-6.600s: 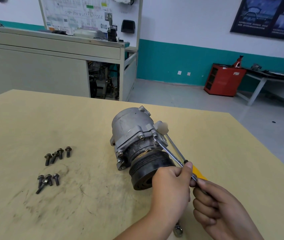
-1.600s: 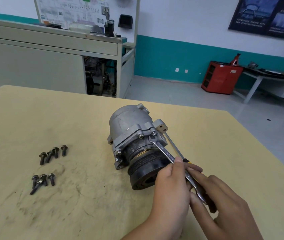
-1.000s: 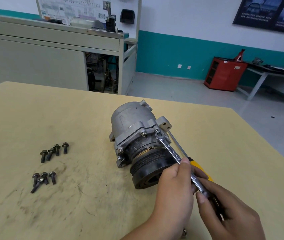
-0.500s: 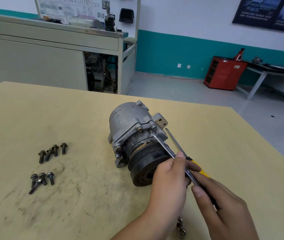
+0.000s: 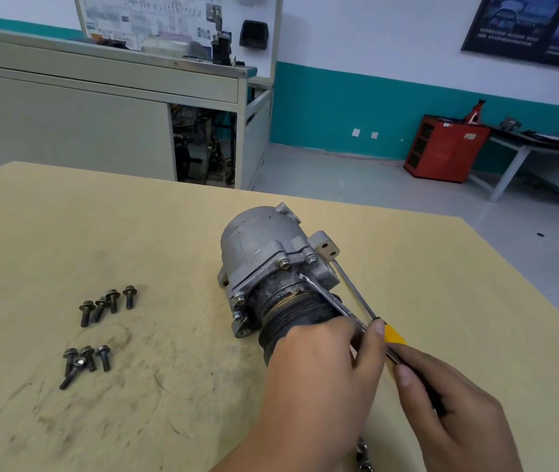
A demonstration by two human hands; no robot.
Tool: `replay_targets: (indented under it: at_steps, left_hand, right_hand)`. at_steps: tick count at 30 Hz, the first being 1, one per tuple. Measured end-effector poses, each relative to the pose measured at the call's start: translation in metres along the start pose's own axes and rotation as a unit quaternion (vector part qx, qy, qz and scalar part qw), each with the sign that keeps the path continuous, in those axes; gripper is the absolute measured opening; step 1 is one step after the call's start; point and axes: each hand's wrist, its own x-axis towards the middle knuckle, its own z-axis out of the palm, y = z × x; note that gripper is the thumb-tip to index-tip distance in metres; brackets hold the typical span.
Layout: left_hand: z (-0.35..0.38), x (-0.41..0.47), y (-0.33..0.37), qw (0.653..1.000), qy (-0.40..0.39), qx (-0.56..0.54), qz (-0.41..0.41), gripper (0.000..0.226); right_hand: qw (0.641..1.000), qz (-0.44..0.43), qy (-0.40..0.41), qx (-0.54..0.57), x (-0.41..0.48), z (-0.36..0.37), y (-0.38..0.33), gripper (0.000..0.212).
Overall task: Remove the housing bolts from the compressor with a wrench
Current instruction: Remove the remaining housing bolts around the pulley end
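The grey compressor [image 5: 264, 253] lies on its side on the table, black pulley toward me. Several bolts [image 5: 284, 264] sit in its flange. A thin steel wrench [image 5: 326, 296] runs from just under the flange, between two upper bolts, back to my hands. My left hand [image 5: 319, 376] covers the pulley, its fingers curled on the wrench shaft. My right hand [image 5: 452, 403] grips the wrench's near end. A yellow-handled screwdriver [image 5: 356, 296] lies beside the wrench, tip at the mounting ear, its handle partly under my hands.
Two groups of loose dark bolts lie on the yellow table [image 5: 66, 233], one group [image 5: 107, 303] farther and one [image 5: 84, 362] nearer. A metal tool [image 5: 361, 454] shows at the bottom edge. Past the table's far edge are a grey bench and a red cabinet [image 5: 445, 148].
The wrench has swung back and forth at the upper flange bolts. Since half a second ago its head has dropped slightly, below the bolt. The loose bolts have not moved.
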Motion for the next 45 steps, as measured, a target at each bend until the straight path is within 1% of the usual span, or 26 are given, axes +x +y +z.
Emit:
replay_targets:
  at_steps: [2, 4, 5, 6, 7, 8, 9, 10, 11, 12, 14, 15, 16, 20, 23, 25, 26, 29, 34, 38, 40, 41, 43, 45]
  left_hand:
    - [0.001, 0.002, -0.005, 1.000, 0.007, -0.011, 0.006, 0.048]
    - [0.005, 0.002, -0.008, 0.998, 0.027, -0.014, 0.050, 0.042]
    - [0.006, 0.002, -0.010, 0.996, 0.046, -0.018, 0.074, 0.038]
    - [0.002, 0.005, -0.012, 0.991, 0.086, -0.021, 0.101, 0.034]
    - [-0.003, 0.009, -0.015, 0.981, 0.141, -0.010, 0.131, 0.028]
    - [-0.008, 0.015, -0.018, 0.970, 0.189, 0.007, 0.151, 0.025]
    - [-0.013, 0.023, -0.023, 0.964, 0.215, 0.025, 0.154, 0.027]
    - [-0.020, 0.033, -0.028, 0.966, 0.214, 0.045, 0.141, 0.035]
    - [-0.026, 0.043, -0.033, 0.974, 0.183, 0.066, 0.113, 0.044]
    - [-0.031, 0.051, -0.039, 0.985, 0.134, 0.076, 0.078, 0.050]
    - [-0.035, 0.060, -0.049, 0.997, 0.043, 0.057, 0.041, 0.057]
    - [-0.033, 0.061, -0.054, 0.998, 0.023, 0.047, 0.041, 0.057]
    - [-0.032, 0.061, -0.057, 0.998, 0.020, 0.036, 0.048, 0.055]
    - [-0.027, 0.059, -0.062, 0.997, 0.046, -0.005, 0.069, 0.042]
    - [-0.026, 0.059, -0.064, 0.995, 0.052, -0.015, 0.079, 0.040]
    - [-0.025, 0.058, -0.064, 0.995, 0.052, -0.020, 0.079, 0.038]
    - [-0.025, 0.058, -0.065, 0.995, 0.052, -0.021, 0.078, 0.037]
    - [-0.025, 0.059, -0.065, 0.995, 0.053, -0.025, 0.077, 0.038]
    - [-0.024, 0.059, -0.066, 0.995, 0.059, -0.036, 0.072, 0.040]
    - [-0.024, 0.059, -0.065, 0.995, 0.062, -0.041, 0.073, 0.039]
    - [-0.024, 0.058, -0.063, 0.994, 0.062, -0.050, 0.069, 0.039]
    - [-0.024, 0.058, -0.063, 0.994, 0.063, -0.054, 0.067, 0.040]
    - [-0.023, 0.058, -0.062, 0.994, 0.065, -0.057, 0.067, 0.041]
    - [-0.023, 0.058, -0.062, 0.994, 0.069, -0.057, 0.067, 0.040]
  right_hand:
    - [1.000, 0.016, 0.003, -0.027, -0.004, 0.002, 0.004, 0.015]
    - [0.996, 0.079, -0.009, -0.033, -0.006, 0.001, 0.008, 0.033]
    - [0.991, 0.125, -0.027, -0.026, -0.006, 0.000, 0.010, 0.036]
    - [0.984, 0.166, -0.054, -0.027, -0.005, -0.001, 0.011, 0.032]
    - [0.976, 0.198, -0.082, -0.029, -0.003, -0.003, 0.012, 0.029]
    - [0.970, 0.216, -0.105, -0.033, -0.001, -0.005, 0.013, 0.031]
    - [0.968, 0.216, -0.122, -0.035, 0.001, -0.006, 0.012, 0.034]
    - [0.968, 0.210, -0.134, -0.040, 0.002, -0.007, 0.011, 0.038]
    - [0.967, 0.206, -0.141, -0.044, 0.003, -0.007, 0.010, 0.040]
    - [0.967, 0.200, -0.150, -0.052, 0.004, -0.007, 0.008, 0.040]
    - [0.967, 0.187, -0.163, -0.059, 0.004, -0.006, 0.005, 0.032]
    - [0.970, 0.178, -0.162, -0.049, 0.003, -0.004, 0.005, 0.027]
    - [0.973, 0.168, -0.153, -0.039, 0.002, -0.002, 0.004, 0.024]
    - [0.986, 0.140, -0.087, -0.019, -0.005, 0.005, 0.004, 0.027]
    - [0.986, 0.156, -0.062, 0.020, -0.006, 0.009, 0.005, 0.026]
    - [0.983, 0.170, -0.054, 0.049, -0.006, 0.011, 0.003, 0.020]
    - [0.980, 0.179, -0.053, 0.063, -0.004, 0.011, 0.002, 0.016]
    - [0.975, 0.191, -0.054, 0.097, -0.001, 0.012, 0.001, 0.022]
    - [0.974, 0.192, -0.055, 0.106, 0.001, 0.013, 0.003, 0.030]
    - [0.973, 0.192, -0.046, 0.116, 0.001, 0.015, 0.001, 0.024]
    - [0.969, 0.198, -0.065, 0.130, 0.006, 0.011, 0.002, 0.013]
    - [0.969, 0.196, -0.082, 0.125, 0.008, 0.007, 0.005, 0.011]
    - [0.974, 0.176, -0.106, 0.095, 0.013, -0.001, 0.009, 0.019]
    - [0.978, 0.157, -0.114, 0.071, 0.020, -0.008, 0.006, 0.018]
